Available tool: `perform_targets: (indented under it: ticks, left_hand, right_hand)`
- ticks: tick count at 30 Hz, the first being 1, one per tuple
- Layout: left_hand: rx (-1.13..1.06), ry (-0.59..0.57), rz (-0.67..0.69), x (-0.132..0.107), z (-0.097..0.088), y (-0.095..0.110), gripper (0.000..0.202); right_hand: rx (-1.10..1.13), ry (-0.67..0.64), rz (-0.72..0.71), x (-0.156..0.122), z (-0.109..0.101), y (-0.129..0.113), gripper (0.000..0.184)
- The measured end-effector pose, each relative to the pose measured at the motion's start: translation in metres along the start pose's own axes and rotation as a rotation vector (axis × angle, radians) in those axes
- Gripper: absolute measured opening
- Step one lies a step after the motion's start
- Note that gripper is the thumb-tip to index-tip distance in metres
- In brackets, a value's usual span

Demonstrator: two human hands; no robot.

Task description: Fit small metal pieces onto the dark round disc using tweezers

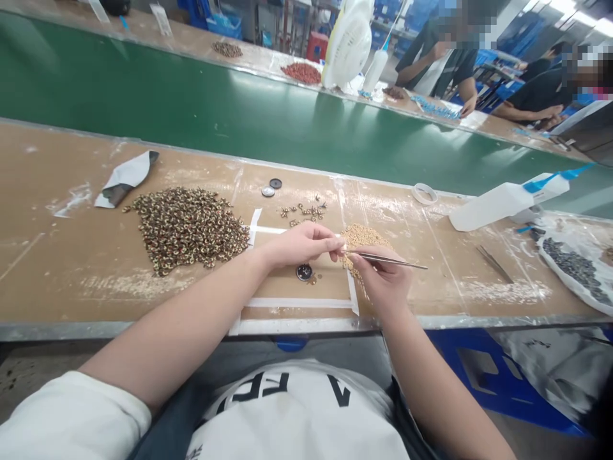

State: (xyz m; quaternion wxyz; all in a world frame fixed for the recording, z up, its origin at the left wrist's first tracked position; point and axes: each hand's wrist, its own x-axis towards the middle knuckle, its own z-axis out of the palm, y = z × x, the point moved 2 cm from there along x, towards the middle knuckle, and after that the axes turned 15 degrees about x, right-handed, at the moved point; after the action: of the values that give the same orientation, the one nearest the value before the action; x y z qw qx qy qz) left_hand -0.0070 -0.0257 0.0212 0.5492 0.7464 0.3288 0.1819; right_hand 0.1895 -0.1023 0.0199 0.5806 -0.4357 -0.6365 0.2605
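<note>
My left hand point(301, 243) hovers over the taped white rectangle point(301, 302) on the brown bench, its fingertips pinched together on something too small to make out. My right hand point(380, 276) grips thin metal tweezers point(393, 260), whose tips point left and meet my left fingertips. Just below the hands lies a small dark round part point(304, 272). A heap of tan beads point(363, 237) lies behind my right hand. To the left spreads a large pile of small brown-and-cream parts point(188, 227).
A few loose parts point(304, 211) and two dark discs point(271, 187) lie further back. A white squeeze bottle point(507, 201), a tape roll point(424, 193), spare tweezers point(494, 264) and a bag of dark parts point(577, 268) sit right. Beyond runs a green conveyor point(239, 115); other people work far right.
</note>
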Motion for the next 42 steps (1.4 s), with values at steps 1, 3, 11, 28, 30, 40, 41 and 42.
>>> perform_targets:
  ticks: [1,3,11,28,30,40,41,42]
  left_hand:
    - [-0.030,-0.005,-0.002,-0.001,-0.001,0.001,0.046]
    - [-0.085,-0.002,-0.004,-0.001,-0.004,-0.001,0.045]
    - [-0.461,0.034,-0.047,0.007,-0.005,-0.014,0.040]
    - [-0.519,0.020,-0.102,0.013,0.000,-0.026,0.044]
    - [-0.523,0.012,-0.098,0.013,0.000,-0.027,0.042]
    - [-0.493,-0.005,-0.110,0.011,0.000,-0.025,0.039]
    - [-0.463,-0.009,-0.114,0.011,0.000,-0.025,0.041]
    - [-0.425,-0.015,-0.122,0.012,-0.001,-0.025,0.045]
  right_hand:
    - [0.023,-0.006,0.003,0.005,0.005,0.000,0.005]
    - [0.058,-0.018,0.015,0.014,0.012,0.003,0.006]
    - [0.250,0.167,0.085,0.024,0.025,0.025,0.014]
    - [0.232,0.138,0.007,0.019,0.026,0.037,0.008]
    - [0.224,0.134,-0.003,0.019,0.026,0.037,0.007]
    - [0.166,0.129,-0.021,0.018,0.026,0.033,0.011]
    - [0.159,0.129,-0.023,0.018,0.026,0.033,0.012]
    - [0.158,0.128,-0.017,0.018,0.026,0.033,0.013]
